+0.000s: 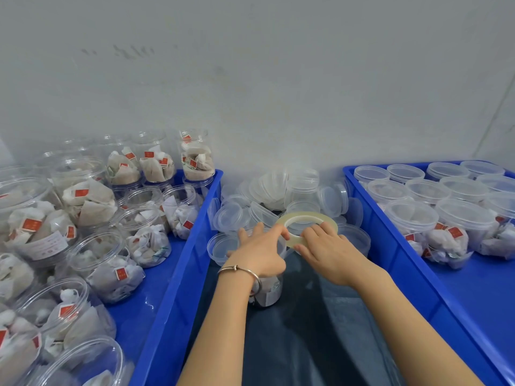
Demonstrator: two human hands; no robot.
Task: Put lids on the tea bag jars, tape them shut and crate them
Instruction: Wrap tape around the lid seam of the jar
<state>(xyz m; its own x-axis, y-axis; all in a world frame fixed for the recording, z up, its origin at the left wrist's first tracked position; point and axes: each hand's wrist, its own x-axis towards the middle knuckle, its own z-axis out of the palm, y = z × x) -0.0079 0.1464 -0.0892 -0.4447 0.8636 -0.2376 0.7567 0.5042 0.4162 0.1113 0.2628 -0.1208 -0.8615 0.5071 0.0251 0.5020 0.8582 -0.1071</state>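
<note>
In the middle of the frame, the left hand (260, 253) presses down on a jar (267, 291) to keep it steady. The right hand (324, 247) pinches the tape roll (308, 220) just above it, ready to tape the lid. Finished jars fill the crate (418, 277) at right.

Pale grey wall (278, 79), dark tabletop (306, 344)
</note>
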